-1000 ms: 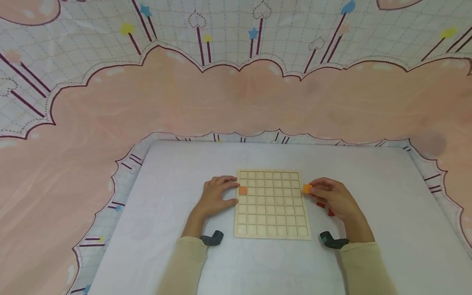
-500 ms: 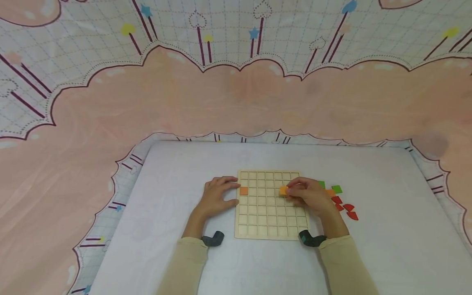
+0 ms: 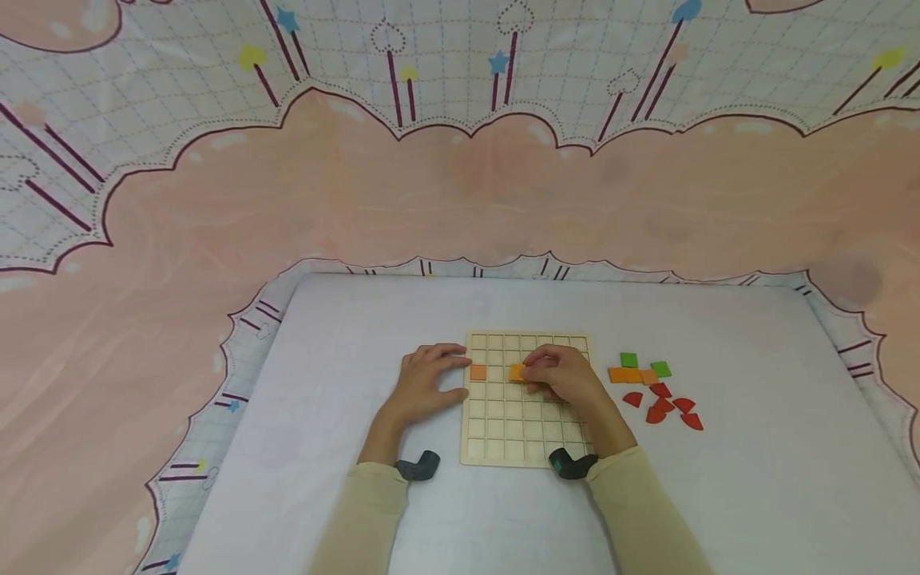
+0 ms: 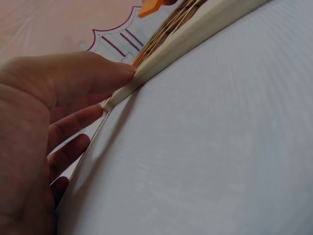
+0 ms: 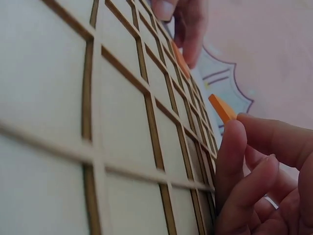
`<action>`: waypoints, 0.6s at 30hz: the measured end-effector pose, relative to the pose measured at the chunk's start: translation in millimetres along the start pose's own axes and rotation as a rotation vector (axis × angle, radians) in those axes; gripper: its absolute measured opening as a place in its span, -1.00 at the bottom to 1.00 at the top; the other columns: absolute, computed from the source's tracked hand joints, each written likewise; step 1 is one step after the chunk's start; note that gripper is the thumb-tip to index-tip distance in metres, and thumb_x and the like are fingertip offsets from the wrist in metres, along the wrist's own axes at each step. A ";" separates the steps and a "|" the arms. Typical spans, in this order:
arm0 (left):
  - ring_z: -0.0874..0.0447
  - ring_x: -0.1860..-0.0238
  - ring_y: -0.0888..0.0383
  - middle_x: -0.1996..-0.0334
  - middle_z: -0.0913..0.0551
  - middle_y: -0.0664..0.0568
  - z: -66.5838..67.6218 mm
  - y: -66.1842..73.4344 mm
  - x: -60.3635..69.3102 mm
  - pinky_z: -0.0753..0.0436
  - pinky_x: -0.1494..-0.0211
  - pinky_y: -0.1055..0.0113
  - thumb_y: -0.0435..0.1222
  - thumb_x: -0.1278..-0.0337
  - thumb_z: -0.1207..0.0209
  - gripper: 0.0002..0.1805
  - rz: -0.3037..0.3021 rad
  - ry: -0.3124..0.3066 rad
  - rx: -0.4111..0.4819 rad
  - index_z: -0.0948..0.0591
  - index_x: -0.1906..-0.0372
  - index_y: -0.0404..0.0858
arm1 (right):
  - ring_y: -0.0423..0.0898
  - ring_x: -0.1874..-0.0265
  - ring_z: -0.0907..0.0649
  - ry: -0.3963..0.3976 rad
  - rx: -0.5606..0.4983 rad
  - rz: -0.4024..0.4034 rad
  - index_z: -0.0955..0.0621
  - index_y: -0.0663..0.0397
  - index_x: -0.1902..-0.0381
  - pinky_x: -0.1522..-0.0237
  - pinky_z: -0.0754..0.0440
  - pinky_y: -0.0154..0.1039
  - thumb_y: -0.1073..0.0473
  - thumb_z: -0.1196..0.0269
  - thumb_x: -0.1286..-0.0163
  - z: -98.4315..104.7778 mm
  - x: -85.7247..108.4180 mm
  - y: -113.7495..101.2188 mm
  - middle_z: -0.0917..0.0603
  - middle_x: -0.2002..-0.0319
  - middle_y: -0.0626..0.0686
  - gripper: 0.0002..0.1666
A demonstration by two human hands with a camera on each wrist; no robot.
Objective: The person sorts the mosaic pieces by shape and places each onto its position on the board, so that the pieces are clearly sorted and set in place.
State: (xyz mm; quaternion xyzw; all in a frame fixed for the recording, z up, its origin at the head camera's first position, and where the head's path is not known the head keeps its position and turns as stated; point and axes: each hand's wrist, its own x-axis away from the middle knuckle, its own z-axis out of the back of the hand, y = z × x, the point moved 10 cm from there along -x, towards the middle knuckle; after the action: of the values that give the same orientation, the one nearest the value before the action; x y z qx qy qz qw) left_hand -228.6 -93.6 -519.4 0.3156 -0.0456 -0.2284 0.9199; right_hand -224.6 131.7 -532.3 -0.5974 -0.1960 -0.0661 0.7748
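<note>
A wooden grid board lies on the white table, with one orange square in a cell at its left edge. My right hand pinches another orange square between thumb and index finger over the board's middle; in the right wrist view this piece is held tilted above the grid. My left hand touches the board's left edge with fingers spread and relaxed. The left wrist view shows the thumb of that hand against the board's side.
Right of the board lie green squares, a row of orange squares and several red quarter-round pieces. A dark device is strapped at each wrist. A patterned cloth hangs behind the table.
My right hand has moved left from the board's right side to over its middle, carrying the orange square, and the loose pieces at the right have come into view. My left hand stays in place.
</note>
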 end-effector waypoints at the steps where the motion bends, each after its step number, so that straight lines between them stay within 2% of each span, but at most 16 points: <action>1: -0.36 -0.38 0.02 -0.40 -0.49 0.16 -0.3 0.0 -0.2 -0.23 -0.38 -0.12 -0.03 -0.08 -0.38 -0.45 0.003 -0.003 -0.004 -0.65 -0.24 0.02 | -0.15 0.51 -0.71 0.002 -0.009 0.007 -0.67 0.15 0.12 0.54 -0.49 -0.35 0.19 -0.42 -0.29 -2.7 -1.4 -1.4 -0.75 0.46 -0.04 -0.75; 8: -0.36 -0.38 0.03 -0.39 -0.49 0.17 -0.6 1.7 -0.2 -0.23 -0.38 -0.12 -0.03 -0.08 -0.38 -0.46 0.007 -0.004 0.001 -0.67 -0.23 0.03 | -0.12 0.57 -0.65 0.021 -0.007 0.077 -0.70 0.15 0.17 0.60 -0.40 -0.33 0.22 -0.43 -0.25 -18.6 -10.2 -11.9 -0.72 0.54 -0.01 -0.78; 12: -0.38 -0.36 0.04 -0.38 -0.50 0.17 0.7 4.0 0.1 -0.25 -0.35 -0.12 -0.03 -0.07 -0.38 -0.46 -0.012 0.012 -0.003 -0.67 -0.22 0.03 | -0.12 0.57 -0.66 0.023 -0.029 0.061 -0.70 0.18 0.17 0.52 -0.49 -0.33 0.25 -0.44 -0.23 -24.4 -13.8 -11.4 -0.75 0.48 -0.01 -0.78; 15: -0.38 -0.36 0.04 -0.38 -0.50 0.18 1.2 3.8 0.2 -0.25 -0.35 -0.11 -0.03 -0.07 -0.38 -0.46 -0.012 0.014 -0.006 -0.67 -0.22 0.03 | -0.13 0.57 -0.66 0.030 0.010 0.049 -0.71 0.18 0.20 0.40 -0.57 -0.32 0.25 -0.44 -0.22 -25.6 -14.9 -12.3 -0.76 0.46 -0.01 -0.80; 18: -0.37 -0.36 0.05 -0.39 -0.49 0.18 0.6 2.0 0.2 -0.23 -0.37 -0.11 -0.03 -0.08 -0.37 -0.47 -0.001 0.004 -0.007 -0.67 -0.22 0.03 | -0.13 0.58 -0.65 0.028 0.064 0.031 -0.72 0.15 0.22 0.34 -0.57 -0.29 0.24 -0.45 -0.21 -27.2 -16.0 -12.5 -0.74 0.49 -0.01 -0.81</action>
State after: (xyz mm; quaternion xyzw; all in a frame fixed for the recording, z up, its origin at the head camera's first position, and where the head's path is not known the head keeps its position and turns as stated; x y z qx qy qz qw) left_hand -227.8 -92.6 -517.8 0.3131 -0.0427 -0.2283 0.9209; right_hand -237.3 100.2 -532.9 -0.5744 -0.1779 -0.0563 0.7971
